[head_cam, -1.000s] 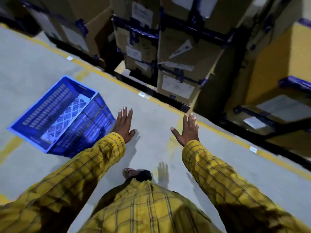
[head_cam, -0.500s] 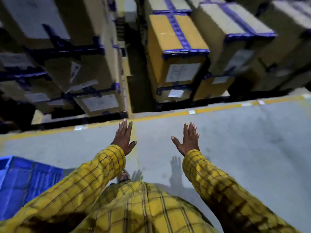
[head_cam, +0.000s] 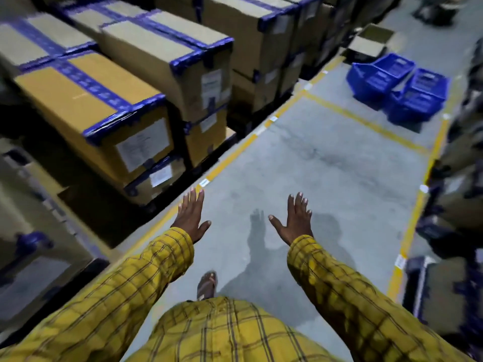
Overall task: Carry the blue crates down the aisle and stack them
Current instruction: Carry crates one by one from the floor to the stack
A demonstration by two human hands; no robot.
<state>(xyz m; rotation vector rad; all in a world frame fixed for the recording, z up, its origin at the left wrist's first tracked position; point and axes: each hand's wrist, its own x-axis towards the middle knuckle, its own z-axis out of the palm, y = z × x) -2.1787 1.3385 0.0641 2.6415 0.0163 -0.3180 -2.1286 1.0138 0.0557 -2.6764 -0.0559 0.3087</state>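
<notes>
- Left hand [head_cam: 190,218]: held out in front of the body, palm down, fingers straight and spread; nothing is gripped.
- Right hand [head_cam: 295,220]: held out level with the left, fingers straight and spread, thumb out to the side; nothing is gripped.
- Blue crates [head_cam: 397,87]: two are seen on the concrete floor [head_cam: 326,165] at the far end of the aisle, upper right, set just beside each other and both tilted; well apart from both hands.
- Yellow checked sleeves [head_cam: 339,283]: worn on both arms, with a matching shirt below.
- Sandalled foot [head_cam: 207,284]: seen on the floor between the arms.
- Cardboard boxes [head_cam: 104,105]: stacked along the left of the aisle, bound with blue tape and fitted with white labels.
- Yellow floor lines [head_cam: 230,158]: painted along both sides of the aisle and across it near the crates.
- Right side of the aisle: blurred; contents cannot be told.
</notes>
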